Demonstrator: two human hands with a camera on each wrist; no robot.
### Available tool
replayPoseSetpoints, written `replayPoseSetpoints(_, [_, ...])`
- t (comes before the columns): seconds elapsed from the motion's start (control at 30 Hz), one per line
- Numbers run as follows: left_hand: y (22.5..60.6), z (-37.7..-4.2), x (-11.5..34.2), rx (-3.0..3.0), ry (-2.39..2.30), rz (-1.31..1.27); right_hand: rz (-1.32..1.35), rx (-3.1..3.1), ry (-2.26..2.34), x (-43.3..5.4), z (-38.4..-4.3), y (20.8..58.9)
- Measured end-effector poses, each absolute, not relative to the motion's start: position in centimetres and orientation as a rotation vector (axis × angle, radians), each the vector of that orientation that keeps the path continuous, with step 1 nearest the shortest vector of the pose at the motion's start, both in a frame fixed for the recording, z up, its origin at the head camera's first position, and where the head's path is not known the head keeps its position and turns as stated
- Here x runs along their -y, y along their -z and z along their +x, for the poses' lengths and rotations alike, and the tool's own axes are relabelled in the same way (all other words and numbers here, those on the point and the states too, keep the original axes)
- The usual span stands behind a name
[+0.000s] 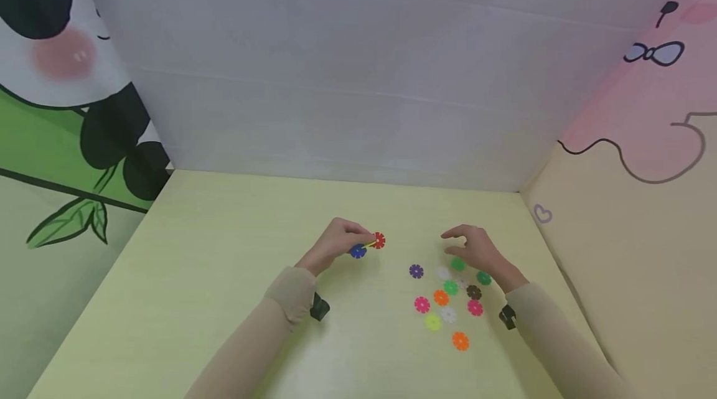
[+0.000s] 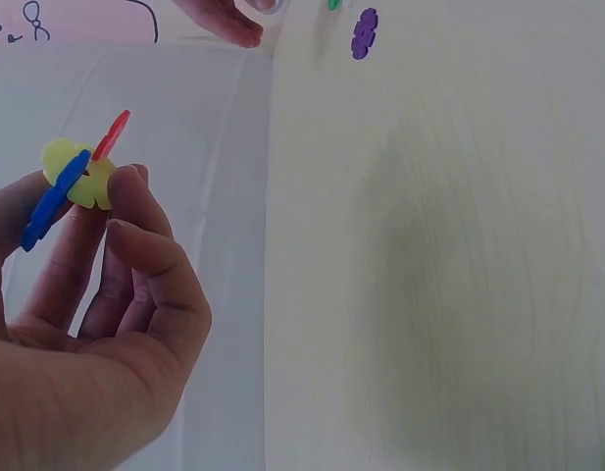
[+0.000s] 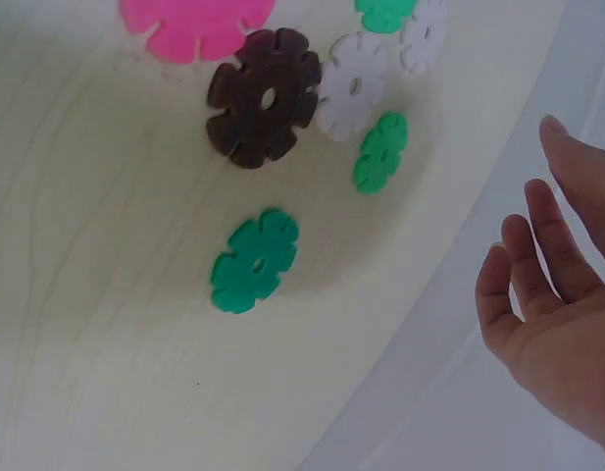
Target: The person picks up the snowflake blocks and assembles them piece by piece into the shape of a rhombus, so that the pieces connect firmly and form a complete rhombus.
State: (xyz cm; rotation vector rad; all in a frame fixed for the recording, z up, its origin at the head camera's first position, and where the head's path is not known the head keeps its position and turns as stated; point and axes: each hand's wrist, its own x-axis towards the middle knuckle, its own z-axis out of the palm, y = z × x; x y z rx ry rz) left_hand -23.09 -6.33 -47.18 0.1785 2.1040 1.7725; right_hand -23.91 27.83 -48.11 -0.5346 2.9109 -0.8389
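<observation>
Left of the flat purple notched plastic disc (image 1: pixel 416 271) on the pale-yellow tabletop (image 1: pixel 235 274), the left hand (image 1: pixel 338 239) pinches a joined blue notched plastic disc (image 1: pixel 358 252), yellow notched plastic disc (image 2: pixel 98 186) and red notched plastic disc (image 1: pixel 380 240). A pink notched plastic disc (image 1: pixel 422 304) lies on the purple disc's near side; a dark brown notched plastic disc (image 1: pixel 473 292) lies right of the purple disc. Beyond and right, the right hand (image 1: pixel 475 248) hovers, spread wide.

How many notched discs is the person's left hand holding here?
3. In the left wrist view, the left hand holds a yellow disc in the middle, a blue disc lower left and a red disc upper right. A fourth could be hidden behind these.
</observation>
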Motion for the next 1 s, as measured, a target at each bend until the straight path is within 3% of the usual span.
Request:
replayPoseSetpoints(0.6, [47.4, -22.9, 7.2, -2.069, -1.800, 0.070, -0.525, -2.717, 0.728, -34.1, -21.9, 49.3])
replayPoseSetpoints(1.0, [46.7, -22.5, 7.1, -2.057, -1.836, 0.068, -0.475, -2.655, 0.742, -35.7, -21.2, 49.8])
